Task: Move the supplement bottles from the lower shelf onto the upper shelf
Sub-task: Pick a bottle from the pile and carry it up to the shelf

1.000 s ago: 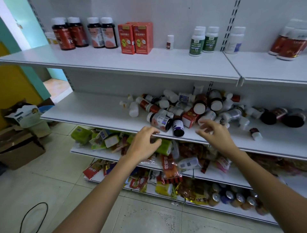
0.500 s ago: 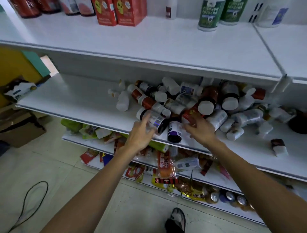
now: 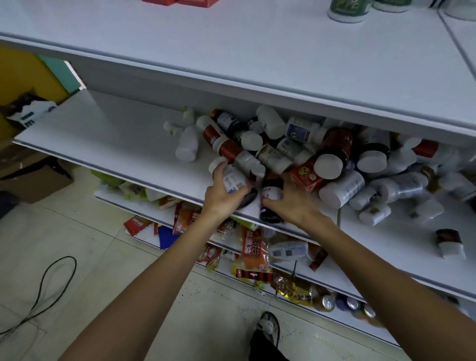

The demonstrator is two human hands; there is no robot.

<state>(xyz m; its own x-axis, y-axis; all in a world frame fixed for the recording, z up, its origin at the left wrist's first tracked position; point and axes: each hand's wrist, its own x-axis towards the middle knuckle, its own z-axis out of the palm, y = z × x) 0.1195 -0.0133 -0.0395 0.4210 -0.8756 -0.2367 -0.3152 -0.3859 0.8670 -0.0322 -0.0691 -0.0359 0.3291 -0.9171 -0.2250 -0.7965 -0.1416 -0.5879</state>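
Observation:
A heap of supplement bottles point(image 3: 332, 154) lies tumbled on the lower shelf point(image 3: 108, 139), most of them on their sides. At the front edge of the heap my left hand point(image 3: 221, 195) is wrapped around a dark bottle with a white cap and a silver label point(image 3: 231, 177). Beside it my right hand point(image 3: 293, 198) grips a dark purple-labelled bottle point(image 3: 270, 193) that lies at the shelf lip. The upper shelf point(image 3: 231, 43) is broad and white, with a green-labelled bottle point(image 3: 347, 10) standing at its back.
Red boxes point(image 3: 180, 2) sit at the top edge of the upper shelf. Below are shelves of snack packets point(image 3: 253, 247) and cans point(image 3: 329, 302). A black cable point(image 3: 49, 291) lies on the tiled floor at left, cardboard boxes point(image 3: 31, 180) stand further left, and my foot point(image 3: 268, 327) is below.
Both hands reached forward from the shelf edge and closed on bottles at the front of the heap. The camera moved closer and tilted down, so the upper shelf's back row slid out of view.

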